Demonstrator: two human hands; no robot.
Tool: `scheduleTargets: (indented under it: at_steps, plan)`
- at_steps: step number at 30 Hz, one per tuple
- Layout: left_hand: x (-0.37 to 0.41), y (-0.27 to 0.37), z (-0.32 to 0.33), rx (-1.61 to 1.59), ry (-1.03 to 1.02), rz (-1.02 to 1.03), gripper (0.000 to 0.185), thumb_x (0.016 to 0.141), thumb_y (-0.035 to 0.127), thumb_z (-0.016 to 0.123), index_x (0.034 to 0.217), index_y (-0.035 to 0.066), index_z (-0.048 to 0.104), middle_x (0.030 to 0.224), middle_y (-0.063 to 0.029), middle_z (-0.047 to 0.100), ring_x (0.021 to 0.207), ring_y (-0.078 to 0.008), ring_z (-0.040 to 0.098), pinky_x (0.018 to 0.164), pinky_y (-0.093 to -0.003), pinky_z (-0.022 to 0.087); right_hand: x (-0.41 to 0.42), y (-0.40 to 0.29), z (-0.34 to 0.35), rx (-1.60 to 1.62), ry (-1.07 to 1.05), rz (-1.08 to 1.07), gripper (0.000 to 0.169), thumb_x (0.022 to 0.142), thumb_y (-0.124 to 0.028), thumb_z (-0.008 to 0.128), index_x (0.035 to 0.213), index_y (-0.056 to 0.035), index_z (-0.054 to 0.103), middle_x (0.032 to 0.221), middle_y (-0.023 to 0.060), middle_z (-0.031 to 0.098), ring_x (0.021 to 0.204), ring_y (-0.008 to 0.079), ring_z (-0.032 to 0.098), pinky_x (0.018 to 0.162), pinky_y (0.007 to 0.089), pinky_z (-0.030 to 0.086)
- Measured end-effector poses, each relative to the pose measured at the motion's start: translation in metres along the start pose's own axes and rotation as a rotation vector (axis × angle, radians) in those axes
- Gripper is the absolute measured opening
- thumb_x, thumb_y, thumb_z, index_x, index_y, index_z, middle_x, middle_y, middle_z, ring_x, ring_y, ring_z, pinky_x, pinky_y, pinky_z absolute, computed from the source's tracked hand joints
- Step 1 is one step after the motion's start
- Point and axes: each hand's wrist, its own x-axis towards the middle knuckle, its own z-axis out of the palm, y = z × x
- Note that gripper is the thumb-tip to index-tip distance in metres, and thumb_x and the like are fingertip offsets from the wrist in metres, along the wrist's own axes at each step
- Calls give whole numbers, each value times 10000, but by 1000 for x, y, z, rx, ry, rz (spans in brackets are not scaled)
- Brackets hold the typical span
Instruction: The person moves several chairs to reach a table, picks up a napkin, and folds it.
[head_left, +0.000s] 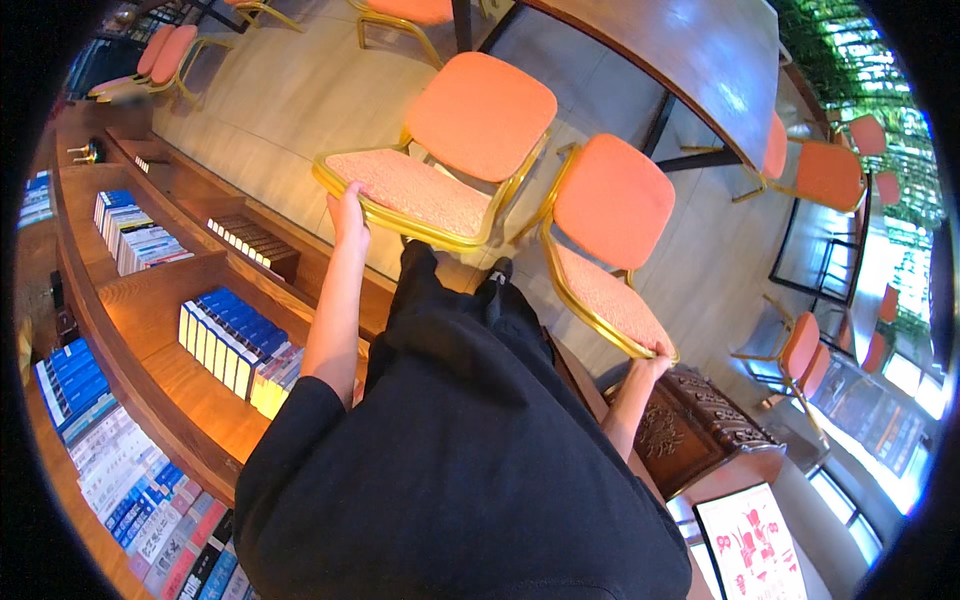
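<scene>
My left hand (349, 217) grips the gold metal seat rim of an orange-padded banquet chair (420, 195), at the corner nearest the bookshelf. This chair's backrest faces away from me, toward a dark wooden table. On the other side, my right hand (651, 361) holds the front seat edge of a second, matching chair (611, 292). The two chairs stand beside each other at an angle, a narrow gap between them. Their seats are a paler, patterned fabric than their backrests. My feet are just in front of the first chair.
A wooden bookshelf (214, 259) filled with rows of books runs along my left. The dark table (675, 45) stands beyond the chairs. A carved wooden cabinet (690, 427) and a board with red printed figures (754, 544) are at right. More orange chairs (829, 176) stand farther off.
</scene>
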Motion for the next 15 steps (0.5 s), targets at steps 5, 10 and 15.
scheduleTargets:
  at_steps: [5,10,15]
  plan:
    - [58,39,-33,7,-53,-179,774,709,92,652,1349,-6,229,1225,-187,426,1083,-276,471,791,-418,435,-42,7,13,-66,21,-101,142,760,-140,508,776,0,527,820,99,546,697,245,539,668,388,490]
    - [144,43,-55,200,-255,-349,945,672,80,669,1413,27,85,1338,-231,281,1144,-329,404,855,-514,412,-79,43,38,-206,329,-364,156,798,-102,545,805,54,557,812,103,557,697,235,550,625,385,493]
    - [166,17,-48,231,-475,-614,274,709,129,598,957,37,530,833,-108,563,807,-251,573,737,-398,499,-97,53,63,-246,509,-393,167,811,-128,571,836,35,592,855,107,609,734,232,588,649,371,513]
